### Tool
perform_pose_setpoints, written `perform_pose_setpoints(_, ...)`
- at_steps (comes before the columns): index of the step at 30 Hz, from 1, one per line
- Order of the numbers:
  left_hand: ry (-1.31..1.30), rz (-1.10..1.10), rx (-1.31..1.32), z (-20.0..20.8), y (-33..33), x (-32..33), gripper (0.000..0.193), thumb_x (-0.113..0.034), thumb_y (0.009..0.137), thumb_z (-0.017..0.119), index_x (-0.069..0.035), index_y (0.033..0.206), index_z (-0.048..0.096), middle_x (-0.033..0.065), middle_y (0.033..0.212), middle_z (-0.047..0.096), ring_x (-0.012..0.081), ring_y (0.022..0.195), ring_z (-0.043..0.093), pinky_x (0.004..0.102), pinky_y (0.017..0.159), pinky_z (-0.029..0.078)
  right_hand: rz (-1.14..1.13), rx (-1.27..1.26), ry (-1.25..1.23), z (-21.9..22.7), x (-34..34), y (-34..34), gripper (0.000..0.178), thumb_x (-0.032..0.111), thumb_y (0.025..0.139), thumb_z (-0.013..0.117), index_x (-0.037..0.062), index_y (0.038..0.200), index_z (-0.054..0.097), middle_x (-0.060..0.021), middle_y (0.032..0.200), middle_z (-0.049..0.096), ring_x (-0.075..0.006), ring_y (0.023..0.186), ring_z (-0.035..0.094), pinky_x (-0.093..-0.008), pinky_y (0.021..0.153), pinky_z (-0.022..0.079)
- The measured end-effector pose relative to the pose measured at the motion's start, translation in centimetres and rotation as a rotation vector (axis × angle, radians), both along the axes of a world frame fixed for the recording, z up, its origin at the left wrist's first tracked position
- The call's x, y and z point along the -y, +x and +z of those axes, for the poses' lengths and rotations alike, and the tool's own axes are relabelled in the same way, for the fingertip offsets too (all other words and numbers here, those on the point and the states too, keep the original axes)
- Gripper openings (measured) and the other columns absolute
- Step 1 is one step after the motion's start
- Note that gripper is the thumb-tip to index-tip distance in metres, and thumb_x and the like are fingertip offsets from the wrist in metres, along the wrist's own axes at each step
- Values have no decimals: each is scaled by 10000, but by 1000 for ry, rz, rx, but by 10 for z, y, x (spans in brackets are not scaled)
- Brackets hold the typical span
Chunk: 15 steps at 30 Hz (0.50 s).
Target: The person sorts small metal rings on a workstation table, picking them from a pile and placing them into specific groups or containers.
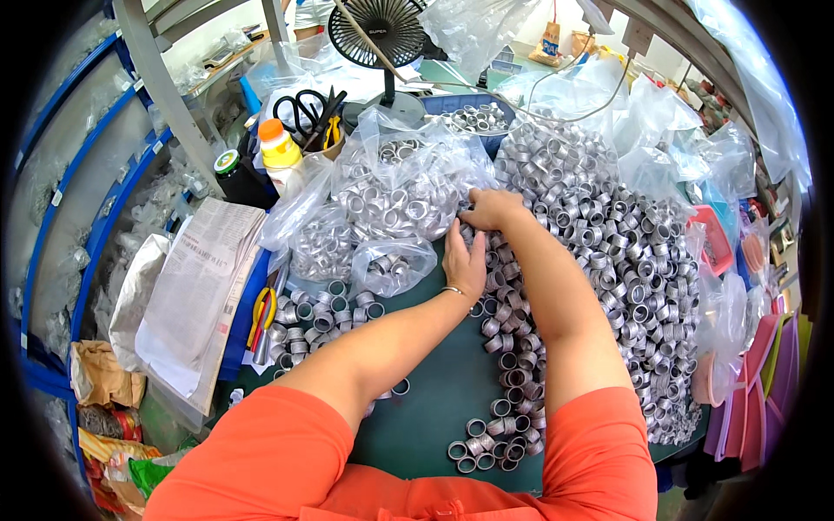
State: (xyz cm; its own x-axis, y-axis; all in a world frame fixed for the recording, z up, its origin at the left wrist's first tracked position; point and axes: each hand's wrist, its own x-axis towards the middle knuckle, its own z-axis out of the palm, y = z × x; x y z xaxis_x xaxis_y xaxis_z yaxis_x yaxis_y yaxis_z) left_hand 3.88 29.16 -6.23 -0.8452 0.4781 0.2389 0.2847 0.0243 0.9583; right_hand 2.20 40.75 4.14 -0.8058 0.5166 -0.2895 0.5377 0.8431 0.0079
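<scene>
Both my hands reach to the heap of short grey metal rings (599, 247), where it meets the clear plastic bags of rings. My left hand (465, 267) is open, its fingers and thumb stretched upward against the heap's left edge. Just beyond it, my right hand (495, 210) lies palm down over some rings beside the large clear bag (400, 187). Its thumb and forefinger are apart; the other fingertips are partly hidden. A smaller clear bag of rings (395, 265) rests left of my left hand. Loose rings (326, 314) lie on the green tabletop (413, 434) beyond my left forearm.
A black fan (378, 33) and a blue bin of rings (469, 117) stand at the back. At left are an orange-capped bottle (278, 148), black-handled scissors (300, 113), newspaper (204, 291) and yellow-handled pliers (261, 317). A pink tray (712, 239) sits at right.
</scene>
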Motion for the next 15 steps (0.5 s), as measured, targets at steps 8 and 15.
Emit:
perform_pose_setpoints(8, 42, 45, -56, 0, 0, 5, 620, -393, 952, 466, 59, 1365, 365, 243, 1361, 440, 351, 1286, 399, 372, 1078, 291, 168, 27, -173, -6, -12, 13, 545, 480, 811, 495, 107, 1187, 620, -178, 1206, 607, -353, 1123, 565, -407, 961, 427)
perform_pose_setpoints(15, 148, -37, 52, 6, 6, 26, 606, -393, 912, 545, 35, 1325, 431, 246, 1301, 487, 354, 1206, 471, 376, 1024, 353, 297, -76, -245, 7, 9, 59, 504, 464, 836, 492, 119, 1183, 611, -174, 1229, 573, -365, 1123, 554, -423, 930, 439)
